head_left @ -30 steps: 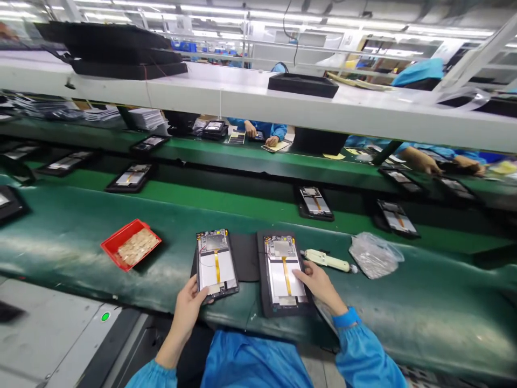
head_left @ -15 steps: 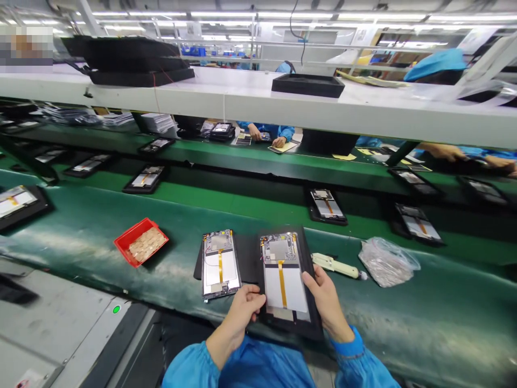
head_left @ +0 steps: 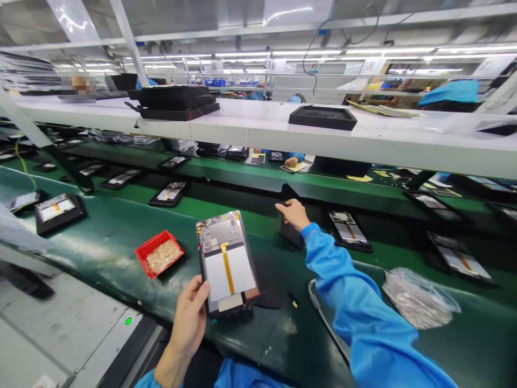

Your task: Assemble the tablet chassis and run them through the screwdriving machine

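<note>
My left hand (head_left: 191,312) grips the lower left edge of a tablet with its back off (head_left: 232,275). The tablet is tilted above the near bench and shows a circuit board, a silver battery and an orange ribbon strip. My right hand (head_left: 294,213) is stretched out over the belt, fingers closed on a dark, flat black tray (head_left: 290,233). Part of that tray is hidden by the hand and blurred. A black pad (head_left: 269,285) lies on the bench behind the held tablet.
A red bin of small tan pieces (head_left: 163,255) stands left on the green bench (head_left: 100,242). Right of my sleeve are a clear bag (head_left: 420,299) and a grey cord (head_left: 329,320). Tablets in black trays (head_left: 349,230) line the belt. A white shelf (head_left: 250,137) crosses above.
My right hand has left the tablet's side and reached forward over the belt with a black tray. My left hand has moved left and now holds a tablet alone. The view has shifted.
</note>
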Demonstrator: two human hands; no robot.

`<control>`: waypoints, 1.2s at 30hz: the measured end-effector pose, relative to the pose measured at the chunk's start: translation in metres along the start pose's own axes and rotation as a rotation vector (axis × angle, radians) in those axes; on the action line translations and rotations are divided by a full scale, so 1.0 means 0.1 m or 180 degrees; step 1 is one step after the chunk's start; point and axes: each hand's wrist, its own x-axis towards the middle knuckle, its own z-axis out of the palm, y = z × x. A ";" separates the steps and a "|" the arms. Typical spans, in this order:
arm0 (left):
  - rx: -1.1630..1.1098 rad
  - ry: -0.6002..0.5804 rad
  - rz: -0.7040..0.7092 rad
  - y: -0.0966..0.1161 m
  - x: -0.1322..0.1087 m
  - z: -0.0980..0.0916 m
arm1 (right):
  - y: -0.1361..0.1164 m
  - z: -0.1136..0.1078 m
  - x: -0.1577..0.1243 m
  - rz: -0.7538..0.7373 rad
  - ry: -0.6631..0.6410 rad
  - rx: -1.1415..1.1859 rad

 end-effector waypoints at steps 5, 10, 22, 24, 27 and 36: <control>0.0049 0.0062 -0.0011 -0.12 0.14 -0.24 | 0.02 0.42 -0.32 -0.0039 -0.0713 0.0341; 0.0707 -0.0345 0.0009 -0.41 0.19 -0.14 | 0.55 0.51 -1.53 0.0505 -0.1891 0.1252; 0.1138 -0.0100 -0.0559 -0.85 0.13 -0.60 | 0.88 -1.18 -1.58 0.0911 0.0000 0.1368; 0.0779 -0.0210 -0.0456 -0.74 0.12 -0.48 | 0.86 -1.40 -1.63 0.0837 0.0147 0.1309; 0.0570 -0.0455 -0.0463 -0.57 0.30 -0.18 | 0.89 -1.60 -1.68 0.0863 0.0239 0.1306; 0.0730 -0.1330 -0.0441 -0.80 1.78 1.55 | 1.12 -1.77 -1.65 0.0833 0.0464 0.1363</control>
